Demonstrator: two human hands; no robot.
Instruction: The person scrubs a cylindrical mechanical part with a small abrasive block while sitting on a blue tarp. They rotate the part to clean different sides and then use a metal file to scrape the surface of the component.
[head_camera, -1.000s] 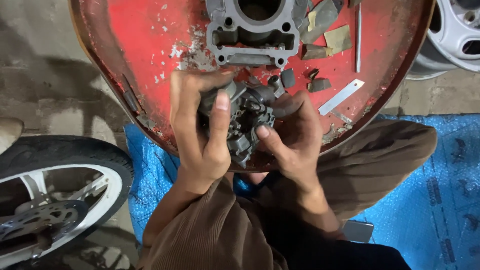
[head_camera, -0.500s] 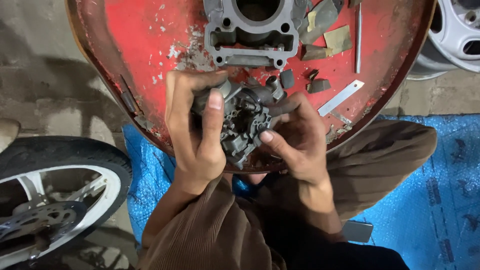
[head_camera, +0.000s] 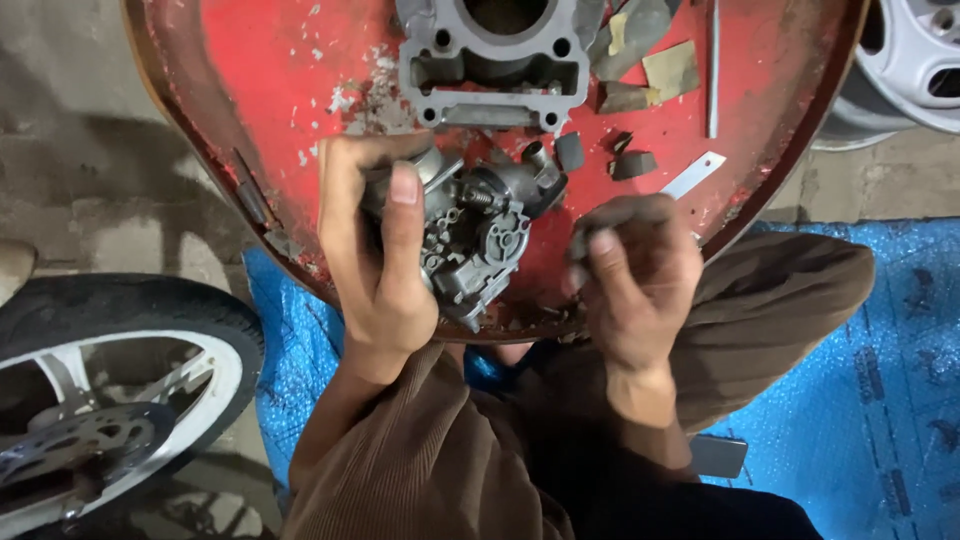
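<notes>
right hand (head_camera: 640, 285) pulled off carburetor (head_camera: 480, 235), left hand (head_camera: 375, 250) gripping it, red tray (head_camera: 280, 90) beneath

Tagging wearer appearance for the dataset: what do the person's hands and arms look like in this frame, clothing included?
Both hands are bare: no gloves, rings or watch visible. The left hand and right hand have grime-darkened fingertips. Brown ribbed, corduroy-like sleeves cover both arms to the wrists.
</notes>
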